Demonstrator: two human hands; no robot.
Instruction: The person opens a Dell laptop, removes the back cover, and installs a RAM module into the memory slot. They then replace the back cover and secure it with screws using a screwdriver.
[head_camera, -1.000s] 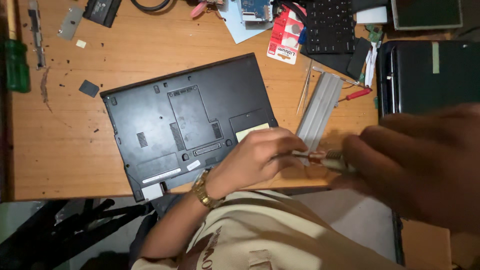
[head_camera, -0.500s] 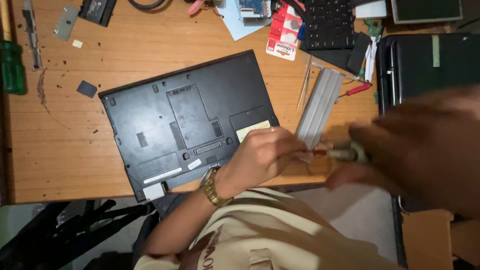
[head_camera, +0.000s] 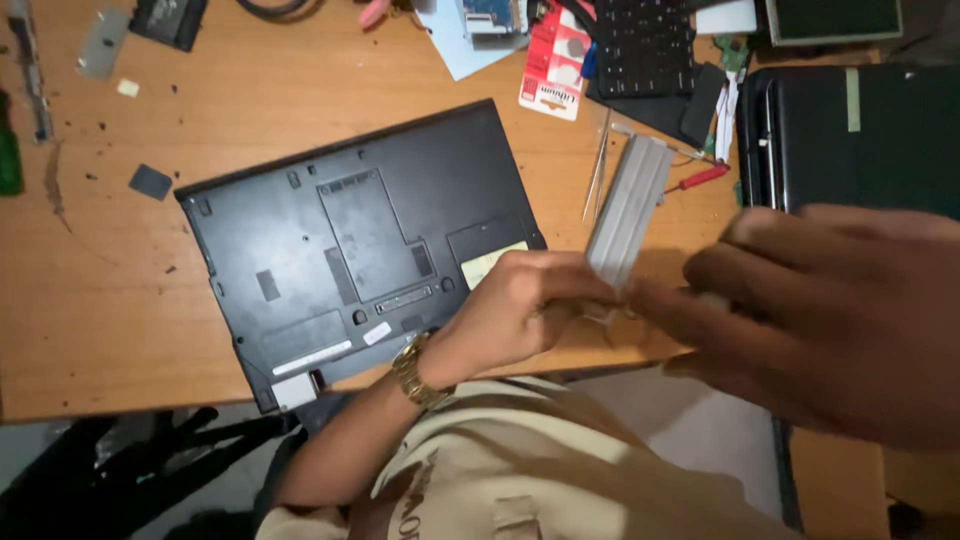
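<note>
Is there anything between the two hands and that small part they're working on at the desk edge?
Nothing visible stands between. The left hand and the right hand both close on the small part, which is blurred, just below the grey ribbed bar. The upturned black laptop lies to its left, apart.

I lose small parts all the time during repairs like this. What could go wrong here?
The left hand and right hand meet past the desk edge, so whatever small part they share, too blurred to identify, could drop to the floor. The grey strip lies right beside the left hand and could be knocked. The upturned laptop overhangs the edge slightly.
</note>
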